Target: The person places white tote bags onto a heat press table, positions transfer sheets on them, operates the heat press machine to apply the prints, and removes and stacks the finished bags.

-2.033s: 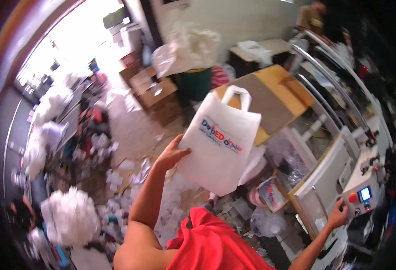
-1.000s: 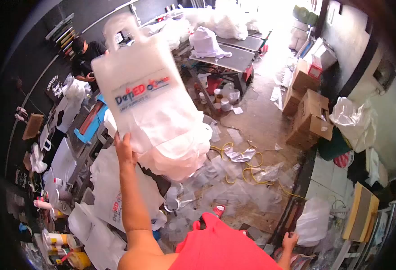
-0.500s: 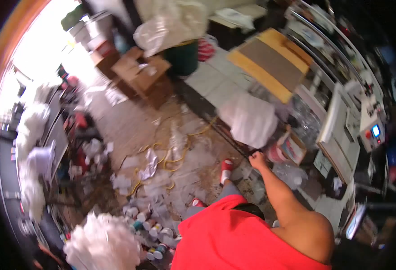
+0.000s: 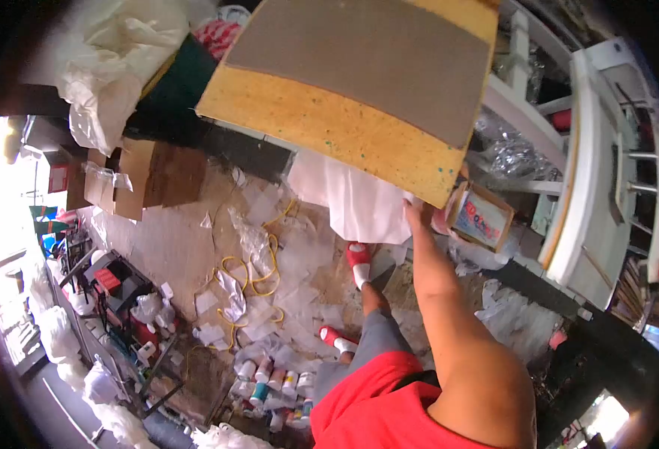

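Note:
My right arm reaches forward, and my right hand (image 4: pixel 413 212) is at the right edge of a white plastic sheet or bag (image 4: pixel 348 198), just under the near edge of a yellow board (image 4: pixel 307 108). The board has a wide grey-brown panel (image 4: pixel 359 63) on its top. My fingers are small and partly hidden there, so whether they grip the white material or the board cannot be made out. Right of the hand stands an open cardboard box (image 4: pixel 481 217) with a printed packet in it. My left hand is out of view.
Yellow cord (image 4: pixel 258 280) and scattered paper sheets lie on the floor ahead of my red shoes. Several small bottles (image 4: pixel 288 383) stand by my left leg. Cardboard boxes (image 4: pixel 131 179) and a dark green bin (image 4: pixel 168 93) are further left. A white machine frame (image 4: pixel 573 172) rises at right.
My view has swung right and closer to the yellow board, which now looks much larger. My right hand has moved forward from the white material's near corner to its right edge, beneath the board.

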Demonstrator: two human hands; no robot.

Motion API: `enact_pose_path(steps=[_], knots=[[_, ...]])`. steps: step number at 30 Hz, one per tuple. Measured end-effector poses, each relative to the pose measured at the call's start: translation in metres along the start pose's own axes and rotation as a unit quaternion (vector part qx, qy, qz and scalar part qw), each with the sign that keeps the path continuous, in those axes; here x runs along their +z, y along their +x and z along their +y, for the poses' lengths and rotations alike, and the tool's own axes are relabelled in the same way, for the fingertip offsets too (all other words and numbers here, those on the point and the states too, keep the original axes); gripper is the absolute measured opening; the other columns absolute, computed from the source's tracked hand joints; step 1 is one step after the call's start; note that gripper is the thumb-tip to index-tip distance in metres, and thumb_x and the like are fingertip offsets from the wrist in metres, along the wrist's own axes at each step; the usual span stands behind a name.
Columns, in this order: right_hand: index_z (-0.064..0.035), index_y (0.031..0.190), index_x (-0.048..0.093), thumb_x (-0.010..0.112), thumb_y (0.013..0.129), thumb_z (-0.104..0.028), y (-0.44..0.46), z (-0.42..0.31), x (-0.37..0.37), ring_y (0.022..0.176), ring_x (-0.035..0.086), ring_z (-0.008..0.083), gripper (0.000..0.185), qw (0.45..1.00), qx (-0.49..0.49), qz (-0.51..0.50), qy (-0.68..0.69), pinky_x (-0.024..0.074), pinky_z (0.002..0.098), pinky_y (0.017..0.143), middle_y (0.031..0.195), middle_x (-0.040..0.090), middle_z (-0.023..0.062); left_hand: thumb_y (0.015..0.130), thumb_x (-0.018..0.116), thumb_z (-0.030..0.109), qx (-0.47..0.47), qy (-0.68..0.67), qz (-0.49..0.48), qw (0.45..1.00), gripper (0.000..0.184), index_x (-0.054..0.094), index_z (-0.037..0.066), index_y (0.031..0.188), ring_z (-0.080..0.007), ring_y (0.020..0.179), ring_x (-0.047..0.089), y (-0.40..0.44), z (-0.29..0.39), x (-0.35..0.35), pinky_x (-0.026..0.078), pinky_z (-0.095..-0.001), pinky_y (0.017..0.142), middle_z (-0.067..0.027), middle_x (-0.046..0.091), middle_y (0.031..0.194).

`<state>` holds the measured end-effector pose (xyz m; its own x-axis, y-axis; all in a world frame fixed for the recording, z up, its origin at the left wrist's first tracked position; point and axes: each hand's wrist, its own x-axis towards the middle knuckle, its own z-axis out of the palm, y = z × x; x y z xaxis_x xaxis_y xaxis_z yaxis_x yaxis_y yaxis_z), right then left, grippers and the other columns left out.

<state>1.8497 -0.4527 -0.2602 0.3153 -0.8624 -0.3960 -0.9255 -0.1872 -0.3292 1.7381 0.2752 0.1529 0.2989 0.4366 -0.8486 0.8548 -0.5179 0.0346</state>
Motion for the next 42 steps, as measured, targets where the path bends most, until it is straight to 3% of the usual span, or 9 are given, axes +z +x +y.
enact_pose_path(steps=[4, 7, 10, 12, 25, 33, 37, 39, 42], knots=[[-0.0044, 0.126, 0.064, 0.067, 0.091, -0.037, 0.041, 0.070, 0.084, 0.115, 0.064, 0.0351, 0.048, 0.910, -0.264, 0.256, -0.191, 0.0517, 0.0479, 0.094, 0.126, 0.067, 0.0149, 0.099, 0.064, 0.039, -0.067, -0.006, -0.001, 0.998, 0.037, 0.057, 0.012, 0.122, -0.0173, 0.088, 0.067, -0.028, 0.011, -0.023, 0.052, -0.0333, 0.070, -0.0049, 0.067, 0.101], [-0.0052, 0.116, 0.066, 0.071, 0.089, -0.028, 0.049, 0.107, 0.116, 0.100, 0.066, 0.0301, 0.036, 0.953, -0.136, 0.199, 0.183, 0.0525, 0.0434, 0.084, 0.113, 0.070, 0.0128, 0.097, 0.066, 0.047, -0.063, 0.040, -0.047, 0.996, 0.055, 0.047, 0.016, 0.139, -0.0211, 0.103, 0.067, -0.007, 0.001, -0.043, 0.054, -0.0394, 0.084, -0.0056, 0.066, 0.119], [-0.0059, 0.107, 0.068, 0.074, 0.086, -0.020, 0.053, 0.116, 0.126, 0.085, 0.069, 0.0250, 0.025, 0.843, 0.013, 0.116, 0.525, 0.0532, 0.0389, 0.075, 0.099, 0.073, 0.0107, 0.095, 0.069, 0.049, -0.027, 0.202, -0.078, 0.976, 0.064, 0.043, 0.017, 0.143, -0.0227, 0.106, 0.067, 0.030, -0.013, -0.045, 0.054, -0.0428, 0.088, -0.0056, 0.065, 0.125], [-0.0054, 0.102, 0.069, 0.075, 0.085, -0.018, 0.027, 0.074, 0.068, 0.083, 0.068, 0.0239, 0.022, 0.851, 0.069, 0.092, 0.513, 0.0524, 0.0385, 0.074, 0.095, 0.072, 0.0121, 0.094, 0.066, 0.021, 0.061, 0.126, 0.007, 0.990, 0.024, 0.066, -0.001, 0.105, -0.0174, 0.069, 0.070, 0.006, 0.048, 0.004, 0.054, -0.0297, 0.056, -0.0111, 0.072, 0.086], [0.0006, 0.108, 0.072, 0.068, 0.089, -0.030, 0.033, 0.045, -0.001, 0.103, 0.068, 0.0423, 0.036, 0.978, 0.060, 0.015, 0.197, 0.0526, 0.0492, 0.086, 0.102, 0.071, 0.0280, 0.092, 0.068, 0.021, 0.211, 0.170, -0.016, 0.963, 0.027, 0.068, -0.002, 0.106, -0.0220, 0.081, 0.074, 0.058, 0.112, 0.025, 0.057, -0.0342, 0.072, -0.0140, 0.075, 0.089], [0.0027, 0.126, 0.061, 0.064, 0.093, -0.009, -0.055, -0.042, -0.149, 0.100, 0.068, 0.0257, 0.036, 0.734, 0.136, -0.105, 0.656, 0.0562, 0.0435, 0.085, 0.114, 0.070, 0.0137, 0.094, 0.067, 0.029, 0.441, 0.233, 0.011, 0.867, 0.027, 0.071, 0.003, 0.102, -0.0242, 0.086, 0.073, 0.108, 0.233, 0.051, 0.056, -0.0378, 0.081, -0.0122, 0.075, 0.088], [0.0007, 0.130, 0.057, 0.059, 0.093, -0.005, -0.184, -0.095, -0.227, 0.104, 0.068, 0.0289, 0.037, 0.679, 0.121, -0.191, 0.698, 0.0551, 0.0428, 0.095, 0.114, 0.069, 0.0129, 0.100, 0.058, 0.047, 0.195, -0.083, -0.281, 0.936, 0.055, 0.050, 0.009, 0.140, -0.0328, 0.118, 0.062, 0.094, 0.358, 0.105, 0.052, -0.0474, 0.097, -0.0186, 0.061, 0.136], [0.0010, 0.127, 0.058, 0.059, 0.093, -0.006, -0.228, -0.087, -0.208, 0.104, 0.068, 0.0274, 0.035, 0.656, 0.157, -0.199, 0.711, 0.0559, 0.0430, 0.094, 0.116, 0.068, 0.0132, 0.102, 0.053, 0.052, 0.096, -0.161, -0.506, 0.842, 0.063, 0.039, 0.012, 0.147, -0.0395, 0.128, 0.054, 0.108, 0.404, 0.130, 0.049, -0.0551, 0.101, -0.0201, 0.047, 0.150], [0.0008, 0.123, 0.059, 0.060, 0.092, -0.006, -0.288, -0.106, -0.198, 0.104, 0.069, 0.0259, 0.032, 0.680, 0.169, -0.196, 0.686, 0.0574, 0.0419, 0.090, 0.117, 0.068, 0.0123, 0.103, 0.058, 0.039, 0.056, -0.158, -0.578, 0.798, 0.053, 0.044, 0.008, 0.143, -0.0360, 0.121, 0.060, 0.055, 0.467, 0.154, 0.053, -0.0515, 0.097, -0.0194, 0.055, 0.142]])
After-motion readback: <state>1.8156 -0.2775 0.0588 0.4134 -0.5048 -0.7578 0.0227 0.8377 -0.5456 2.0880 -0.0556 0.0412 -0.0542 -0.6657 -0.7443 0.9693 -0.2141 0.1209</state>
